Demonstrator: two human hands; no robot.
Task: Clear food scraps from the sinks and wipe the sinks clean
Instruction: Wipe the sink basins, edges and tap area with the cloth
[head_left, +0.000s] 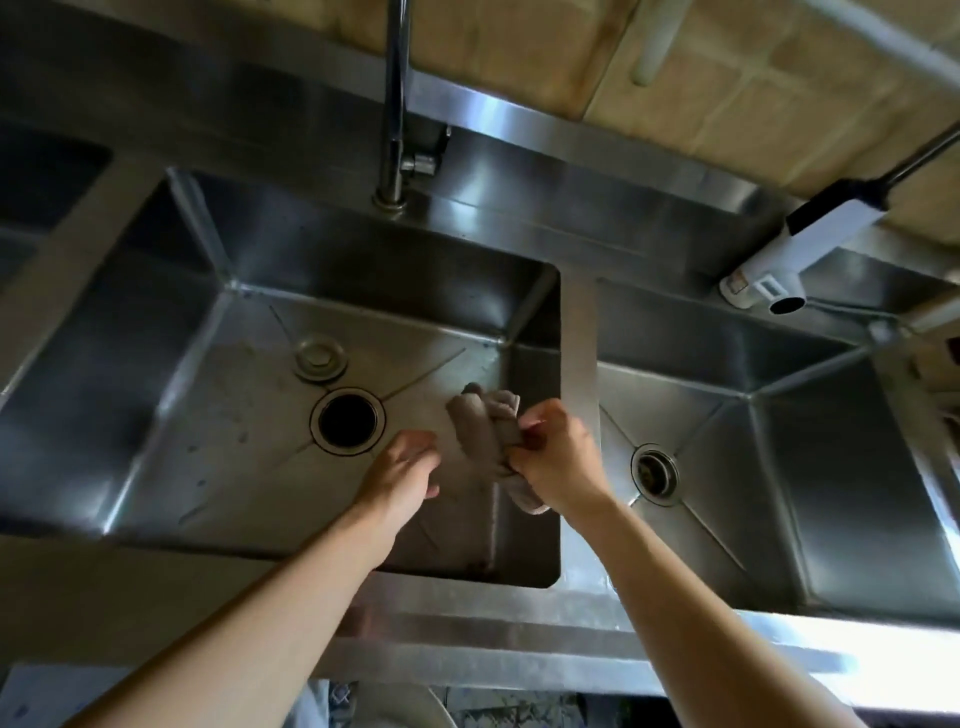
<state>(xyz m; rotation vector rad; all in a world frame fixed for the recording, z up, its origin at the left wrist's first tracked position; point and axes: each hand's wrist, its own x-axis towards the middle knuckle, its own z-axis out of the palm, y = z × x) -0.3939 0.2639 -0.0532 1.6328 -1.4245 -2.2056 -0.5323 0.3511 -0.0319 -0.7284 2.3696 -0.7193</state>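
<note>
Right hand (558, 457) pinches the bunched cloth (485, 434) over the middle sink (363, 270); left hand (402, 470) hangs beside it, fingers relaxed.

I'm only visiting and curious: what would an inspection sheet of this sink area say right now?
Surface: steel sink unit; left sink has dark specks on its floor, right sink looks clean.
Job's things: grey cloth, bunched, over the left sink.
Clutter: drain plug lies beside the open drain; right drain has a strainer.
Hands: right hand grips the cloth; left hand holds nothing.
Cables: nothing seen.
Surroundings: steel faucet, white faucet, tiled wall.
</note>
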